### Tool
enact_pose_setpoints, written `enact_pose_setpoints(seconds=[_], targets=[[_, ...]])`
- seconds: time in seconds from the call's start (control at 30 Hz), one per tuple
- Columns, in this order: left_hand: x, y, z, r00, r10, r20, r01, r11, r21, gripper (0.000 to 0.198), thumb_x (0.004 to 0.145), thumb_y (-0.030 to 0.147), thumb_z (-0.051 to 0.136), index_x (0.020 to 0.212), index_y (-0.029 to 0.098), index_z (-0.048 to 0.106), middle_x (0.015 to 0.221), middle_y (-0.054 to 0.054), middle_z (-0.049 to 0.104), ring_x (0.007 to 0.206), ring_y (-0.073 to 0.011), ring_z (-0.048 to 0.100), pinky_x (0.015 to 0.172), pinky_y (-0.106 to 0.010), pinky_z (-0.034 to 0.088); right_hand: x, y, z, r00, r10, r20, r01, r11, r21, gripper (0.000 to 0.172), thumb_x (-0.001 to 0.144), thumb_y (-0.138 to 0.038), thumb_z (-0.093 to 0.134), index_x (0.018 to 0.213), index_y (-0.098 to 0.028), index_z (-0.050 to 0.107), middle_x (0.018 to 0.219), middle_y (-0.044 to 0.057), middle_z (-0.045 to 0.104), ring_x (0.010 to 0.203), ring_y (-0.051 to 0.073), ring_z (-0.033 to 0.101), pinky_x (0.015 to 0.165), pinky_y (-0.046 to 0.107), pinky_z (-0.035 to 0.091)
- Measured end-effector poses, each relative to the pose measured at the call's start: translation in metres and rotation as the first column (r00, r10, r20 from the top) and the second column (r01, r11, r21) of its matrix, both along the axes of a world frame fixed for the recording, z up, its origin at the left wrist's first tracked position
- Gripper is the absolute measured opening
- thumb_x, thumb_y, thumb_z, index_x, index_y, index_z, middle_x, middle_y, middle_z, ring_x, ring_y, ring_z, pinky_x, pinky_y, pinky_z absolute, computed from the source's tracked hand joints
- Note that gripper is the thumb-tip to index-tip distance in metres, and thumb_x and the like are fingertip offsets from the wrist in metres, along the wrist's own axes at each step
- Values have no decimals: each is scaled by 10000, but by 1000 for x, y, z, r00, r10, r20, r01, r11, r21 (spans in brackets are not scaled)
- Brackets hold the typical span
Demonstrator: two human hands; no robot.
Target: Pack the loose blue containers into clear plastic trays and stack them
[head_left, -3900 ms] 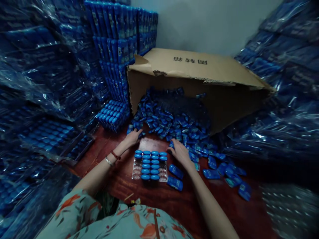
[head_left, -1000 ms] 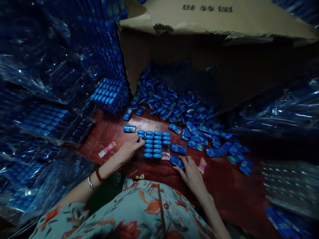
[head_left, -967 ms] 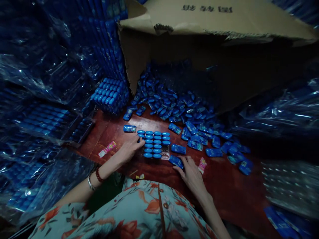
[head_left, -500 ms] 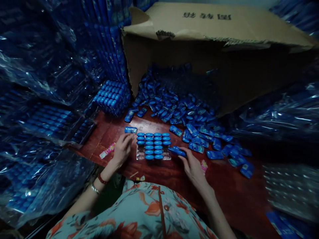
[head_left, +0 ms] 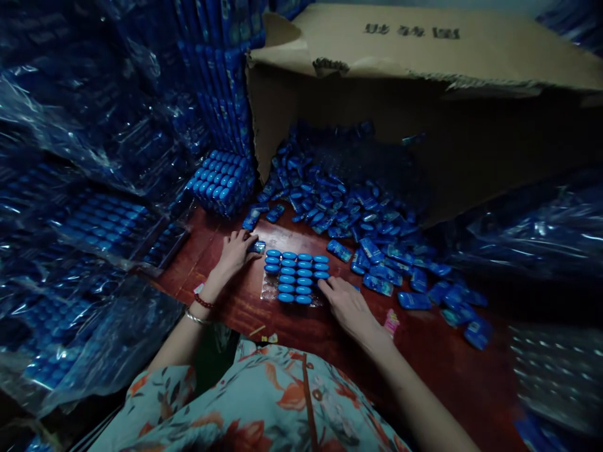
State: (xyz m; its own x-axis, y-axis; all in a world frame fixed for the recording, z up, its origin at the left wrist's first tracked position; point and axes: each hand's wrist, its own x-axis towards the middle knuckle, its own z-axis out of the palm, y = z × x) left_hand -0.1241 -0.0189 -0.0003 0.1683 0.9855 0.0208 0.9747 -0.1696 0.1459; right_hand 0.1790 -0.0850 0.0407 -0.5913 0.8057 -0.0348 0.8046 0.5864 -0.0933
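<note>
A clear plastic blister tray lies on the table in front of me, with rows of small glossy blue oval-ended cases standing in it. Its lower left pockets are bare. My left hand, with a beaded and a silver bracelet on the wrist, has thumb and fingers closed round a small blue case just beyond the tray's upper left corner. At the tray's right edge, the bent fingers of my right hand press together at the right column. A blue bit shows behind this hand; its grip is mostly hidden.
A large cardboard box on its side spills a heap of blue cases onto the red-brown table. Filled trays are stacked at left, beside plastic-wrapped stacks. Clear trays lie at right. Pink wrapper nearby.
My left hand has moved up and onto the case beyond the tray. My right hand has brought its blue case left to the tray's right edge. The whole view has shifted slightly.
</note>
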Motion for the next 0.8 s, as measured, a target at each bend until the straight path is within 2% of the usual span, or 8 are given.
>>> enact_pose_setpoints(seconds=[0.17, 0.27, 0.33, 0.47, 0.53, 0.6, 0.7, 0.8], targets=[[-7, -6, -9, 984, 164, 64, -162, 986, -23, 440, 827, 455, 566, 1140, 147, 550, 1019, -138, 528, 870, -266, 535, 741, -370, 431, -19, -3, 1, 997, -47, 59, 48, 999, -11, 318, 798, 20, 375, 939, -191, 567, 859, 101, 597, 767, 226, 558, 653, 327, 433], [-3, -13, -20, 961, 165, 223, -175, 984, 24, 364, 800, 404, 618, 1027, 127, 549, 969, -109, 534, 860, -238, 536, 748, -345, 442, -19, -2, -1, 996, -58, 74, 59, 998, -5, 300, 810, 6, 387, 945, -188, 571, 882, 102, 602, 786, 225, 571, 656, 321, 449], [1, -19, -25, 914, 157, 373, -193, 979, 62, 294, 810, 383, 608, 963, 142, 536, 929, -80, 549, 843, -212, 537, 749, -328, 449, -13, -2, -4, 998, -40, 40, 41, 999, -6, 283, 837, -28, 391, 981, -191, 572, 911, 94, 613, 803, 214, 583, 680, 312, 468], [4, -41, -29, 740, 189, 645, -282, 958, 43, 196, 858, 348, 533, 915, 162, 512, 836, -30, 582, 756, -164, 560, 711, -294, 466, 1, -9, -14, 977, -71, -199, 70, 997, -13, 275, 926, -226, 381, 1158, -209, 528, 1008, 93, 623, 863, 206, 616, 744, 327, 505], [3, -59, -26, 673, 209, 709, -337, 941, 42, 192, 862, 340, 525, 945, 167, 512, 862, -31, 596, 781, -164, 581, 724, -295, 480, 7, -17, -19, 930, -144, -339, 143, 989, -29, 334, 937, -286, 376, 1251, -222, 471, 1103, 100, 606, 948, 212, 617, 790, 343, 515], [5, -81, -20, 642, 201, 740, -373, 925, 73, 181, 865, 322, 524, 970, 175, 516, 892, -34, 599, 816, -165, 593, 738, -296, 495, 11, -26, -24, 856, -228, -463, 233, 971, -46, 356, 935, -295, 389, 1281, -229, 445, 1165, 100, 588, 1034, 209, 594, 843, 350, 509], [13, -110, -7, 683, 124, 720, -342, 925, 166, 145, 863, 280, 538, 974, 187, 537, 899, -36, 592, 834, -163, 597, 754, -297, 511, 15, -32, -30, 730, -334, -596, 366, 928, -73, 307, 926, -300, 424, 1209, -216, 507, 1125, 96, 612, 1040, 200, 588, 878, 355, 494], [27, -123, 1, 782, 1, 623, -187, 954, 234, 168, 880, 218, 506, 1038, 206, 561, 978, -58, 574, 907, -169, 593, 800, -307, 517, 18, -29, -35, 659, -392, -642, 422, 899, -116, 259, 921, -323, 431, 1106, -211, 574, 1045, 86, 646, 982, 201, 607, 875, 374, 491]])
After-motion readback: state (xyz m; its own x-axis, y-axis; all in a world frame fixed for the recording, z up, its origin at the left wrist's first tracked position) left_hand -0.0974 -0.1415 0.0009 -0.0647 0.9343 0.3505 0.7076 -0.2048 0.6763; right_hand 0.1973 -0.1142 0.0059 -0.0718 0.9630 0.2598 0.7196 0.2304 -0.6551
